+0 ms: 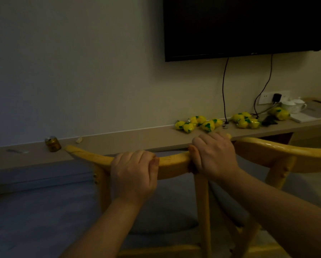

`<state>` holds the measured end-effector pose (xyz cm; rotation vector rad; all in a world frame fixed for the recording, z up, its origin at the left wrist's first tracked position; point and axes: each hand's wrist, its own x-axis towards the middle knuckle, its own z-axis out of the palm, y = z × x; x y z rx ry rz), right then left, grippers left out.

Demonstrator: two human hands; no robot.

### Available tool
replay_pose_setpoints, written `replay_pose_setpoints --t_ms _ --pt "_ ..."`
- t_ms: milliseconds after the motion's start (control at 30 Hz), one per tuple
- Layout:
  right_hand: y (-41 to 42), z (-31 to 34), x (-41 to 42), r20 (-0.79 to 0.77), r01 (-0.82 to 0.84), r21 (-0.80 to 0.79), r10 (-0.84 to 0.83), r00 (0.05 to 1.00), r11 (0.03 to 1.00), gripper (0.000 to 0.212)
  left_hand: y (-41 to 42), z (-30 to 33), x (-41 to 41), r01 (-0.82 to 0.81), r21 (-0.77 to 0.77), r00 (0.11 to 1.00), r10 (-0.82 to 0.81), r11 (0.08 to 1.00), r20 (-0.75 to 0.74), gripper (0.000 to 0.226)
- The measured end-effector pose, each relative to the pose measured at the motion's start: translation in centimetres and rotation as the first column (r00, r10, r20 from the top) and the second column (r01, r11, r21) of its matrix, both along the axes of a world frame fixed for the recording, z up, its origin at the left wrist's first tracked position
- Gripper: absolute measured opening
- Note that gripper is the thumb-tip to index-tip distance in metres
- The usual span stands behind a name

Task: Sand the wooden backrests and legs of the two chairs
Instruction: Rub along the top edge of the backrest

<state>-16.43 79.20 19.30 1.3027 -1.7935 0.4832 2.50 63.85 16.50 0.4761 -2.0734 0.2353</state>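
You grip the near chair's backrest [172, 162] with your left hand [134, 174] and right hand [214, 152] curled round it, sandpaper unseen; next, stroke along the rail.

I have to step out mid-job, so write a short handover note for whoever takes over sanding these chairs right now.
Left hand: grip curled over the near chair's backrest, left of centre.
Right hand: grip over the same rail at its right end; something dark shows under the thumb, possibly the abrasive, cannot tell.
Second chair's backrest stands to the right, untouched.
Done: cannot tell from the wood.
Left: both backrests likely need checking, then all legs.
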Motion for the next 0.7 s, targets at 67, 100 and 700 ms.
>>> replay_pose_setpoints --t_ms 67,100,700 --pt "-1.4 -0.4 2.1 0.037 0.037 -0.055 -0.035 0.999 0.998 0.047 0.1 0.1 -0.1 -0.012 -0.005 1.0 0.012 1.0 -0.008 0.039" --pt "-2.2 -0.8 3.3 0.037 0.046 -0.059 -0.044 0.998 0.997 0.045 0.1 0.1 -0.1 -0.018 -0.01 1.0 0.018 1.0 -0.007 0.036" --pt "-3.8 -1.7 5.8 0.04 0.035 -0.059 -0.032 0.999 0.998 0.04 0.2 1.2 1.9 0.074 0.075 0.962 -0.091 0.994 0.257 0.052"
